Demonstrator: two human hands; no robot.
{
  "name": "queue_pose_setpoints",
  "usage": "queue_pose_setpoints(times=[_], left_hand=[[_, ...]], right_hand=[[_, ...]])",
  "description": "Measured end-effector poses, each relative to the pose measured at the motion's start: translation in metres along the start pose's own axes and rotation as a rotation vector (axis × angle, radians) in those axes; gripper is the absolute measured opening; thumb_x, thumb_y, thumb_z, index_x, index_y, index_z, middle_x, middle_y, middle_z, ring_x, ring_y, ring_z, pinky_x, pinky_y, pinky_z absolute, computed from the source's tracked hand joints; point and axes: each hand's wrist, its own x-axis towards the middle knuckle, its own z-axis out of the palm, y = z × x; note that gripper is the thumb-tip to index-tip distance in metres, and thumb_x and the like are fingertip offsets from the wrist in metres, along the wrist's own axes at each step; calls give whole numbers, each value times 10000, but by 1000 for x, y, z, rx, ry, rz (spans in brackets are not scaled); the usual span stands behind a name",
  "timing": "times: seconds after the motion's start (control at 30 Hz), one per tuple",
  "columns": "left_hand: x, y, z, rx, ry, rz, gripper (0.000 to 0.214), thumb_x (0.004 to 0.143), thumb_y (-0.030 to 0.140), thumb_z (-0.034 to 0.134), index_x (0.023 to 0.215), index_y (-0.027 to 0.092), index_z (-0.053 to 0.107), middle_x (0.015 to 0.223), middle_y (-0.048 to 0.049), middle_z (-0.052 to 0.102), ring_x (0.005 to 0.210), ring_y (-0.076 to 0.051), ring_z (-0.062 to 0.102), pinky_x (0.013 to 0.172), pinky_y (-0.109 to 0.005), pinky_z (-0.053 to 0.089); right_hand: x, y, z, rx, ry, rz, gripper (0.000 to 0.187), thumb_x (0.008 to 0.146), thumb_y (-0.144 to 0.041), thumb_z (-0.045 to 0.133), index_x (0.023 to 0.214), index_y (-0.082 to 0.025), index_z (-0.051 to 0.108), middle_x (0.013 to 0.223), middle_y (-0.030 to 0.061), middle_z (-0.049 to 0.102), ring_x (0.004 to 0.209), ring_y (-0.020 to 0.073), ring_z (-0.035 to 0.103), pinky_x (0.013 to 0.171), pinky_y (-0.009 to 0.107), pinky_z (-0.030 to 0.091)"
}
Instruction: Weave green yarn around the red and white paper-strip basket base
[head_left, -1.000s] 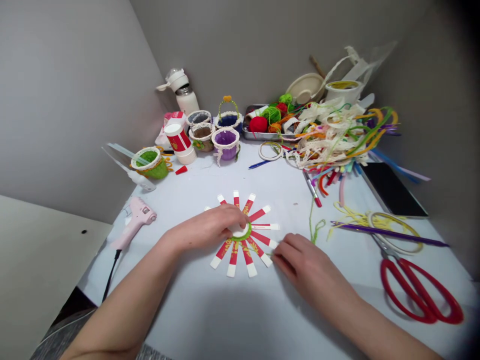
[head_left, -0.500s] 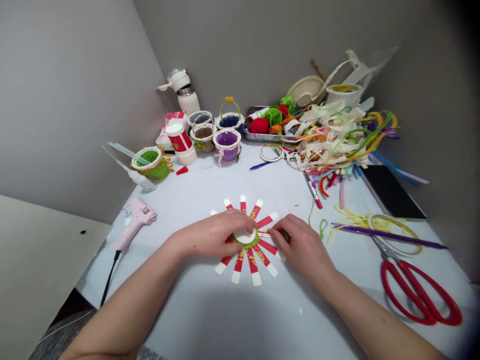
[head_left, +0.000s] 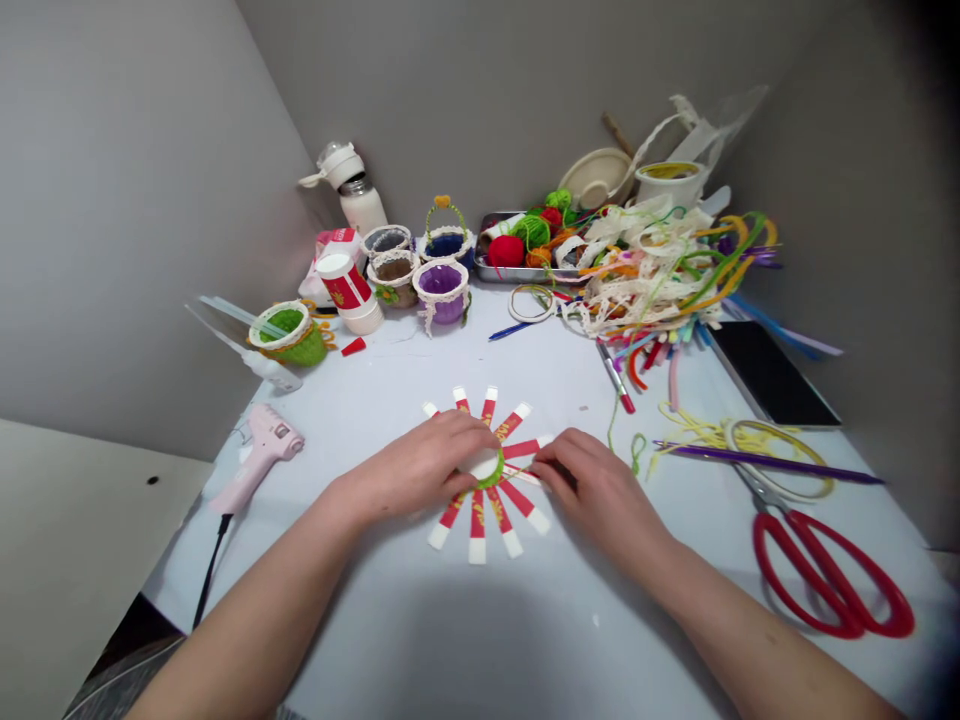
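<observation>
A paper cup (head_left: pixel 478 522), cut into red-and-white strips that spread like a sunburst, lies flat in front of me. Green yarn (head_left: pixel 493 474) circles its white round base. My left hand (head_left: pixel 431 465) grips the cup from the left, fingers over the base and thumb at the near side, covering several strips. At the right edge, my right hand (head_left: pixel 600 490) is closed in a pinch near the strip ends. A thin green strand runs from the ring to its fingertips.
Left are a pink glue gun (head_left: pixel 262 450) and a green cup (head_left: pixel 296 340). Decorated cups (head_left: pixel 442 293), a paper cup (head_left: pixel 349 292) and a yarn tray (head_left: pixel 487 273) stand behind. Right lie red-handled scissors (head_left: pixel 832 570), a purple pen (head_left: pixel 772 460), a phone (head_left: pixel 776 372) and ribbons (head_left: pixel 645 270).
The cut cup has turned slightly under my left hand. My right fingertips have shifted a little, and a strand now shows between them and the ring. The whole view has swung slightly.
</observation>
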Motion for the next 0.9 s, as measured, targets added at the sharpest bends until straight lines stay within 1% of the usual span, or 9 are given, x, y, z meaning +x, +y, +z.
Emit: queue_pose_setpoints(times=[0.1,0.2,0.27,0.33,0.47,0.57,0.67,0.77,0.9], left_hand=[[-2,-5,-7,-8,0,21,376,934,24,531,1235,223,635,1278,-95,703,1233,-277,622,1095,-462,485],[-4,-8,-9,-22,-15,47,356,941,24,495,1178,226,667,1252,-83,722,1195,-262,649,1071,-444,501],[-4,-8,-9,-30,-25,49,347,948,32,498,1181,224,669,1263,-81,725,1199,-257,654,1080,-436,497],[-4,-8,-9,-26,-30,29,343,952,38,512,1201,219,663,1292,-84,721,1221,-259,651,1096,-437,489],[-5,-7,-9,-32,-43,1,341,945,30,533,1207,212,654,1322,-86,711,1242,-259,649,1102,-428,488],[-5,-5,-10,-42,-45,0,352,941,16,524,1201,218,650,1334,-82,708,1258,-253,644,1103,-417,492],[-6,-5,-11,-50,-47,6,342,943,16,529,1192,216,651,1332,-85,709,1254,-256,646,1099,-414,496],[-6,-6,-10,-58,-55,12,343,934,7,545,1192,207,650,1325,-90,709,1248,-260,645,1096,-412,496],[-6,-8,-8,-64,-38,23,331,956,15,539,1207,200,649,1336,-99,701,1250,-256,642,1094,-408,499]], right_hand=[[-4,-3,-4,32,-13,-90,186,1054,-177,527,959,-211,684,921,58,662,862,205,640,771,329,517],[-15,-10,-9,13,-49,-188,202,1053,-130,503,995,-204,681,945,64,669,865,199,637,757,312,522],[-24,-17,-11,-40,-78,-259,219,1032,-84,497,964,-194,673,931,68,659,847,202,620,729,309,508],[-35,-24,-12,-111,-95,-319,242,989,-30,500,888,-187,654,890,66,636,797,204,590,681,311,475],[-49,-33,-10,-216,-122,-369,280,857,66,536,754,-190,584,812,46,600,714,193,542,617,318,405],[-52,-34,-8,-236,-130,-384,292,791,96,554,738,-191,572,797,38,602,690,186,533,600,319,393],[-51,-31,-8,-273,-110,-337,301,781,108,548,746,-190,574,802,42,595,697,190,541,608,321,401],[-49,-26,-9,-306,-94,-275,274,845,74,546,781,-188,594,827,51,593,726,203,559,629,325,422],[-40,-16,-10,-276,-78,-204,218,972,-30,544,850,-184,640,862,57,611,764,212,581,664,328,452]])
